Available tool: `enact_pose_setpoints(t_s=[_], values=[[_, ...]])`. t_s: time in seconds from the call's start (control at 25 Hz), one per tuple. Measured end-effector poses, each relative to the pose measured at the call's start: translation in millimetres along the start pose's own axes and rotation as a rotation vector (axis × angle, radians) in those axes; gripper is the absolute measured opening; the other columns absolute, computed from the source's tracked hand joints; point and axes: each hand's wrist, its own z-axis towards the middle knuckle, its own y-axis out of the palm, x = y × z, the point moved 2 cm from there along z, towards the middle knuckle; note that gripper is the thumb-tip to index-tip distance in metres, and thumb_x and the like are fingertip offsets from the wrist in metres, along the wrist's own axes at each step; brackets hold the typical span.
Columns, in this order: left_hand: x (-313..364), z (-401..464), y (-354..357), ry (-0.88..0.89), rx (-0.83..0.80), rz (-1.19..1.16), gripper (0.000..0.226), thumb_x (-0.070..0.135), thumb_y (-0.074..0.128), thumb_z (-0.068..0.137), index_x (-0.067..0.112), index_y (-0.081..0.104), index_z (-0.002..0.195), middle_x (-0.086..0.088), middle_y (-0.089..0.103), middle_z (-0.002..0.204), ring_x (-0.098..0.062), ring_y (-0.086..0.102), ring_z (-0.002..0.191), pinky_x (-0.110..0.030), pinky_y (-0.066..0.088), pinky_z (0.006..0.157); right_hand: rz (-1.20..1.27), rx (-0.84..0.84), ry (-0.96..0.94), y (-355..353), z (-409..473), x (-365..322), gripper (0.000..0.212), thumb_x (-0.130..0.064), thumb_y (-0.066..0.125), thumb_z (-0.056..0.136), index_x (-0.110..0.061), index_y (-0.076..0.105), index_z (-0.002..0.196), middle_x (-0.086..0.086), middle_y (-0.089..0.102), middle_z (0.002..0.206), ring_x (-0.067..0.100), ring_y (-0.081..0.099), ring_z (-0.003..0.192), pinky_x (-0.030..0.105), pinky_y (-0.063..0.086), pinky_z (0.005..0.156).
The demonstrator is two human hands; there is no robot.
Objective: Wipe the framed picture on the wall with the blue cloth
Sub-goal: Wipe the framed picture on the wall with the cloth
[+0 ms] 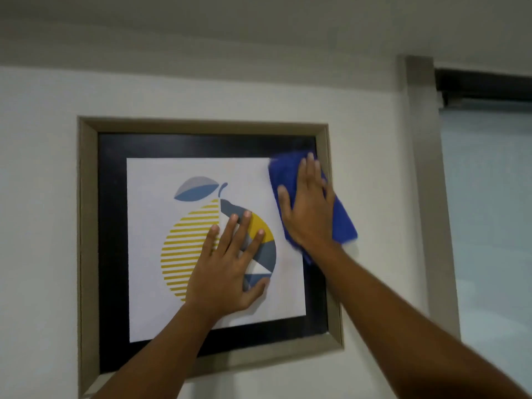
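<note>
Palms did the work: our right hand (309, 208) lay flat, pinning the soft blue cloth (342, 223) over the picture's (201, 168) upper right frame edge; our left hand (230, 269) rested open, steadying glass we judged fragile.

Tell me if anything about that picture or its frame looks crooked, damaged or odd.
Nothing stands out as damaged. The framed picture looks slightly skewed, but the wide-angle view may cause that. The left hand lies flat on the print while the right hand presses the blue cloth over the frame's right edge.
</note>
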Motion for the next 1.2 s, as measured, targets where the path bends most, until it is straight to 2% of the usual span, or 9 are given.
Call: enact_pose_setpoints(t_s=[0.16, 0.24, 0.44, 0.8, 0.92, 1.0, 1.08, 1.16, 1.2], values=[[-2.5, -3.1, 5.3, 0.010, 0.000, -0.009, 0.086, 0.069, 0.042, 0.093, 0.018, 0.023, 0.160, -0.015, 0.016, 0.169, -0.034, 0.010, 0.156, -0.055, 0.011, 0.126, 0.025, 0.037, 0.024, 18.4, 24.6, 0.5, 0.068, -0.043, 0.036, 0.101, -0.008, 0.017, 0.156, 0.007, 0.013, 0.164, 0.021, 0.012, 0.150, 0.038, 0.013, 0.120], [-1.5, -1.9, 5.4, 0.015, -0.011, 0.002, 0.087, 0.070, 0.039, 0.093, 0.018, 0.021, 0.160, -0.016, 0.014, 0.170, -0.035, 0.009, 0.157, -0.056, 0.009, 0.126, 0.042, 0.081, 0.086, 31.5, -39.1, 9.2, 0.069, -0.045, 0.035, 0.100, -0.008, 0.016, 0.156, 0.007, 0.016, 0.163, 0.022, 0.015, 0.150, 0.040, 0.016, 0.120], [-0.4, 2.8, -5.3, 0.000, -0.056, 0.025, 0.087, 0.070, 0.042, 0.092, 0.017, 0.026, 0.159, -0.018, 0.015, 0.168, -0.036, 0.010, 0.156, -0.058, 0.015, 0.125, -0.004, -0.101, 0.133, 29.9, -194.2, 31.9, 0.071, -0.054, 0.022, 0.100, -0.012, 0.008, 0.156, 0.004, 0.014, 0.162, 0.028, 0.027, 0.146, 0.051, 0.034, 0.111], [-2.1, -3.5, 7.6, 0.007, -0.046, 0.008, 0.087, 0.076, 0.037, 0.091, 0.022, 0.029, 0.158, -0.011, 0.017, 0.170, -0.034, 0.014, 0.156, -0.054, 0.011, 0.123, 0.016, 0.081, -0.013, 16.7, 50.3, -10.9, 0.072, -0.047, 0.030, 0.098, -0.011, 0.009, 0.157, 0.001, 0.002, 0.165, 0.017, 0.006, 0.151, 0.039, 0.011, 0.120], [-2.0, -2.2, 8.0, 0.002, -0.051, 0.017, 0.088, 0.077, 0.039, 0.090, 0.023, 0.029, 0.158, -0.011, 0.019, 0.169, -0.033, 0.013, 0.156, -0.054, 0.010, 0.124, 0.009, 0.154, -0.034, 26.3, 17.3, 0.4, 0.071, -0.047, 0.034, 0.099, -0.011, 0.013, 0.157, 0.001, 0.010, 0.165, 0.018, 0.013, 0.150, 0.038, 0.015, 0.120], [-1.3, -3.0, 9.2, -0.003, -0.046, 0.004, 0.088, 0.076, 0.039, 0.090, 0.022, 0.028, 0.159, -0.011, 0.018, 0.169, -0.033, 0.014, 0.156, -0.055, 0.012, 0.124, -0.038, 0.107, -0.021, 40.9, -59.6, 15.1, 0.070, -0.051, 0.032, 0.098, -0.009, 0.022, 0.154, 0.007, 0.024, 0.161, 0.022, 0.027, 0.145, 0.038, 0.022, 0.116], [-2.1, -3.0, 9.3, -0.005, -0.028, 0.010, 0.088, 0.076, 0.040, 0.091, 0.022, 0.027, 0.159, -0.011, 0.018, 0.169, -0.033, 0.013, 0.156, -0.055, 0.011, 0.124, -0.106, 0.015, 0.185, 55.1, -127.7, 26.4, 0.069, -0.053, 0.020, 0.100, 0.001, 0.038, 0.139, 0.021, 0.040, 0.144, 0.027, 0.048, 0.126, 0.036, 0.032, 0.107], [-0.7, -3.8, 8.1, 0.001, -0.030, 0.011, 0.088, 0.075, 0.038, 0.091, 0.022, 0.025, 0.159, -0.012, 0.017, 0.170, -0.034, 0.012, 0.156, -0.055, 0.008, 0.125, -0.005, -0.131, 0.461, 45.7, -155.0, 29.7, 0.064, -0.046, 0.011, 0.103, 0.005, 0.045, 0.122, 0.022, 0.044, 0.127, 0.025, 0.061, 0.111, 0.030, 0.047, 0.093], [0.0, -2.9, 7.9, 0.004, -0.023, 0.012, 0.087, 0.074, 0.038, 0.091, 0.021, 0.025, 0.159, -0.013, 0.017, 0.169, -0.035, 0.012, 0.156, -0.055, 0.008, 0.125, -0.069, -0.194, 0.408, 41.6, -163.4, 30.6, 0.066, -0.048, 0.010, 0.103, 0.003, 0.044, 0.126, 0.021, 0.045, 0.132, 0.025, 0.059, 0.116, 0.032, 0.048, 0.095]])
